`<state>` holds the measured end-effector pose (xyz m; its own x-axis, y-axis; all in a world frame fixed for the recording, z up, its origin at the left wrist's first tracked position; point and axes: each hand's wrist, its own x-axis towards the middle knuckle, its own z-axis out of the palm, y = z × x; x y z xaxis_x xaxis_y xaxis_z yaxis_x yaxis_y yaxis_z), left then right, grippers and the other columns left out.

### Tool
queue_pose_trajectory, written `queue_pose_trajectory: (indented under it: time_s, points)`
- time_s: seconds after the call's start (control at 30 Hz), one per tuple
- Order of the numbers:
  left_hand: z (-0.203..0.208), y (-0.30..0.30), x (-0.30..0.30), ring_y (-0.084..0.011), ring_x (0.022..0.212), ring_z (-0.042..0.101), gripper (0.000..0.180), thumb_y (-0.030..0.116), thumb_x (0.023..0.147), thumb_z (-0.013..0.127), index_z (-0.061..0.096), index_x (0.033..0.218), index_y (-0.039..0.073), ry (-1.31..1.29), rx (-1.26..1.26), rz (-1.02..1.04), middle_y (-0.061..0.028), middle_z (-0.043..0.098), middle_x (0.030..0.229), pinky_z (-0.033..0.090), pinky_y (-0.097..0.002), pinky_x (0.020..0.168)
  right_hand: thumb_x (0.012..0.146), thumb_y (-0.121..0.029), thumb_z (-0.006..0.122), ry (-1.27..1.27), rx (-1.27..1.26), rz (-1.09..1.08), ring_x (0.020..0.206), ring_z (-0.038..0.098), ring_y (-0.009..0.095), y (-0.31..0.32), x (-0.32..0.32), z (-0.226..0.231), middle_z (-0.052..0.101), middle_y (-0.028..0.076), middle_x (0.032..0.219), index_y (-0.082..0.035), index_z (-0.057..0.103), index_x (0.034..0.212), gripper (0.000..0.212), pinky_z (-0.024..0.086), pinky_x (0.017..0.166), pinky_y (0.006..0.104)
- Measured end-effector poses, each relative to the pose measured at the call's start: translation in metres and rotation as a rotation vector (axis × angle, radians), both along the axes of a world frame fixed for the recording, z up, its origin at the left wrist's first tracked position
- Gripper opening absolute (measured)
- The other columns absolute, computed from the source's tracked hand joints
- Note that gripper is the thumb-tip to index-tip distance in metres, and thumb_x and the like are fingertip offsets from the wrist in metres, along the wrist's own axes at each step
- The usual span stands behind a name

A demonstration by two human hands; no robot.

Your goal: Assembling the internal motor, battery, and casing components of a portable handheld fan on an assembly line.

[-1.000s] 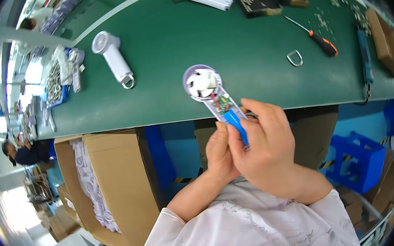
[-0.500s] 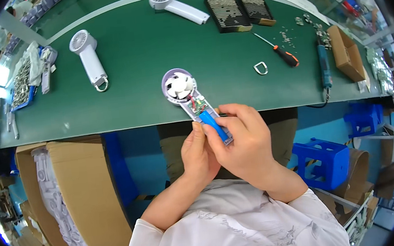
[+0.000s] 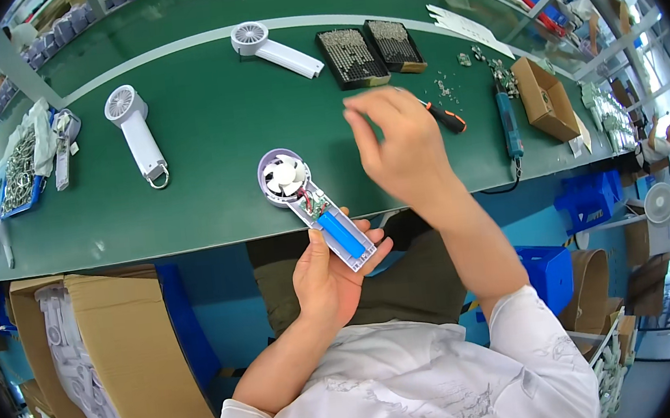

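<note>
The opened handheld fan (image 3: 315, 208), its blue battery (image 3: 342, 235) exposed, crosses the near edge of the green tabletop (image 3: 211, 197) in this view. The left hand (image 3: 326, 279) alone now grips its handle from below; half a second ago the right hand (image 3: 406, 151) was at the battery too. That hand is raised over the tabletop, right of the fan, fingers bent; whether they pinch anything cannot be told. A screwdriver (image 3: 448, 119) lies just beyond. Bare surface stretches leftward to a closed fan (image 3: 136, 136).

Grn table (image 3: 213, 209) over blue flr (image 3: 231, 289), blue stool (image 3: 548, 275) to R.
</note>
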<state>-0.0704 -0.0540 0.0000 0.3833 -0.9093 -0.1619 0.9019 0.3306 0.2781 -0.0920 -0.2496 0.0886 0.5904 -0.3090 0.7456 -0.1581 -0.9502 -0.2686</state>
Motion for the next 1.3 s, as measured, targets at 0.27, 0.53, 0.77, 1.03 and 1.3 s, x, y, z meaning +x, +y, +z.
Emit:
queue_pose_trajectory:
  time_s: [0.27,0.53,0.77,1.03,1.3]
  points:
    - [0.002,-0.002,-0.006,-0.033,0.119,0.068,0.049,0.046,0.111,0.045,0.053,0.138,0.006,-0.007,0.054,-0.004,-0.0153,0.067,0.126,0.054,-0.0605,0.108,0.091,-0.014,0.071,0.312,-0.031,0.002,0.097,0.07,0.038,-0.084,0.127,-0.02,0.072,0.019,0.101,-0.001,0.076,0.107,0.021,0.056,0.087,0.0473]
    - [0.001,-0.002,-0.009,-0.0338,0.12,0.068,0.049,0.045,0.112,0.043,0.053,0.14,0.006,0.013,0.02,0.005,-0.0153,0.067,0.127,0.051,-0.0625,0.11,0.088,-0.019,0.068,0.497,-0.017,-0.051,0.097,0.07,0.043,-0.093,0.162,-0.034,0.072,0.025,0.099,-0.002,0.076,0.099,0.022,0.057,0.089,0.0513]
    - [0.0,-0.005,-0.009,-0.0341,0.121,0.067,0.048,0.044,0.113,0.042,0.052,0.14,0.006,0.034,0.015,0.003,-0.0162,0.067,0.128,0.05,-0.0633,0.111,0.078,-0.019,0.068,0.535,0.111,-0.05,0.094,0.073,0.04,-0.092,0.164,-0.02,0.076,0.021,0.097,-0.006,0.079,0.103,0.03,0.058,0.088,0.0482]
    - [0.003,-0.01,-0.015,-0.0361,0.127,0.063,0.046,0.037,0.114,0.042,0.049,0.143,0.002,0.121,-0.091,0.001,-0.0193,0.062,0.134,0.047,-0.0627,0.115,0.077,-0.028,0.076,0.284,0.402,-0.016,0.084,0.075,0.032,-0.025,0.044,0.028,0.077,0.017,0.096,-0.007,0.079,0.117,0.046,0.059,0.08,0.0382]
    - [0.006,-0.014,-0.022,-0.0298,0.132,0.06,0.045,0.037,0.115,0.039,0.05,0.145,0.007,0.193,-0.105,0.012,-0.0143,0.06,0.14,0.046,-0.0579,0.116,0.074,-0.006,0.083,0.247,0.228,0.078,0.087,0.073,0.029,0.054,-0.044,0.031,0.076,0.014,0.102,-0.002,0.077,0.114,0.041,0.059,0.074,0.0363]
